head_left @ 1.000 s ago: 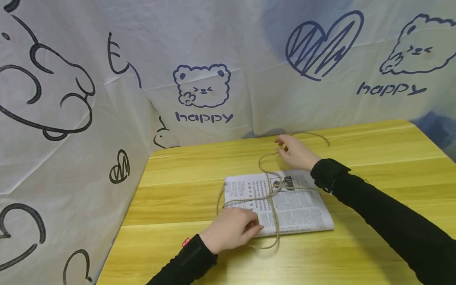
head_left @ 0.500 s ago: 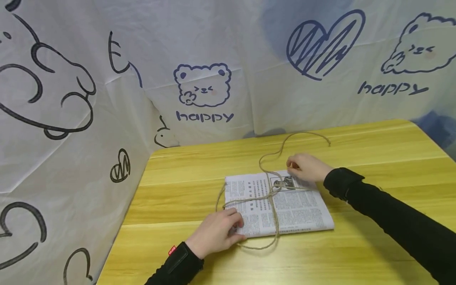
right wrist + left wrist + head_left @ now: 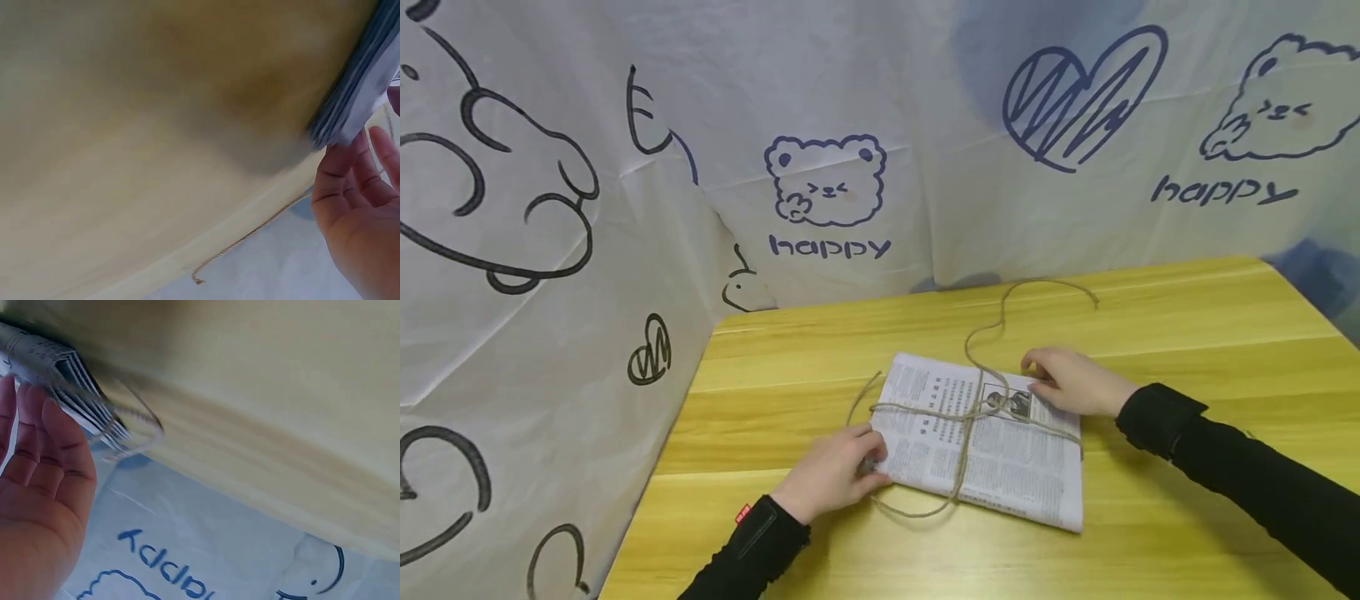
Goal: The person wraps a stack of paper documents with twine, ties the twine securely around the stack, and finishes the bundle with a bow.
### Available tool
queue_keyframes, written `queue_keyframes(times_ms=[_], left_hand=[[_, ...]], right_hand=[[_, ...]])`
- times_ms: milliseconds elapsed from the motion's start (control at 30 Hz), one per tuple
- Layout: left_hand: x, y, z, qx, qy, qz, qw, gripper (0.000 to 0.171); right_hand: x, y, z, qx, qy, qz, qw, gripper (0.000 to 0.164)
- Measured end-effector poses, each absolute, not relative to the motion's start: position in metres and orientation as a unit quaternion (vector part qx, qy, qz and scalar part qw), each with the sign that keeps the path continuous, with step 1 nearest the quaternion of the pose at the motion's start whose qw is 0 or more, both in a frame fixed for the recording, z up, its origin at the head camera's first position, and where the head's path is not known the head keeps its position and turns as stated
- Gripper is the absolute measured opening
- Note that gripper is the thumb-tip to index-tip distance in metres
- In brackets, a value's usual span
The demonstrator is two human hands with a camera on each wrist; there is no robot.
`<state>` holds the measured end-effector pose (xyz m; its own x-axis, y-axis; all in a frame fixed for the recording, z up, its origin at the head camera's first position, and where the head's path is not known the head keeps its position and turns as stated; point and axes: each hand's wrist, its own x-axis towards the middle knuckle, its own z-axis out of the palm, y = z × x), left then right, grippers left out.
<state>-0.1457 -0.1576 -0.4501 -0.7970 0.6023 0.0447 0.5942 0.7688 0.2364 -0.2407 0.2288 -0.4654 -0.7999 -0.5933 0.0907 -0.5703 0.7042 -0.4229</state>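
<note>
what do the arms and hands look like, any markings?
Left hand and right hand bare, no gloves. Long black sleeves, wide black bands at the wrists. Small red tag by the left one; its lettering is too small to read.

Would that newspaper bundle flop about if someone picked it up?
Probably fairly stiff: the newspaper bundle shows many folded layers. It likely won't roll, being flat. The string may slip, since it bows loosely past the near edge.

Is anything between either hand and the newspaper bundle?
Nothing visible blocks either: the left hand is at the near-left corner of the newspaper bundle, the right hand at its far-right corner. Slack twine lies beside the left hand; whether any is caught there is hidden.
</note>
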Motion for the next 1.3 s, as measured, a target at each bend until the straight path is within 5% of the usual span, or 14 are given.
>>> queue_keyframes(times_ms=[300, 633, 933, 1300], left_hand=[[-0.193, -0.174, -0.443, 0.286, 0.954, 0.087, 0.027, 0.023], [-0.244, -0.139, -0.448, 0.239, 0.966, 0.087, 0.043, 0.008], [-0.224, -0.143, -0.443, 0.264, 0.958, 0.095, 0.067, 0.031], [-0.204, -0.143, -0.426, 0.293, 0.940, 0.173, 0.040, 0.033]], right_hand=[[-0.193, 0.231, -0.468, -0.347, 0.909, -0.226, 0.033, 0.013], [-0.145, 0.209, -0.469, -0.388, 0.878, -0.268, 0.080, 0.008], [-0.157, 0.219, -0.466, -0.392, 0.897, -0.200, -0.051, 0.030], [-0.164, 0.226, -0.469, -0.422, 0.889, -0.172, -0.049, 0.016]])
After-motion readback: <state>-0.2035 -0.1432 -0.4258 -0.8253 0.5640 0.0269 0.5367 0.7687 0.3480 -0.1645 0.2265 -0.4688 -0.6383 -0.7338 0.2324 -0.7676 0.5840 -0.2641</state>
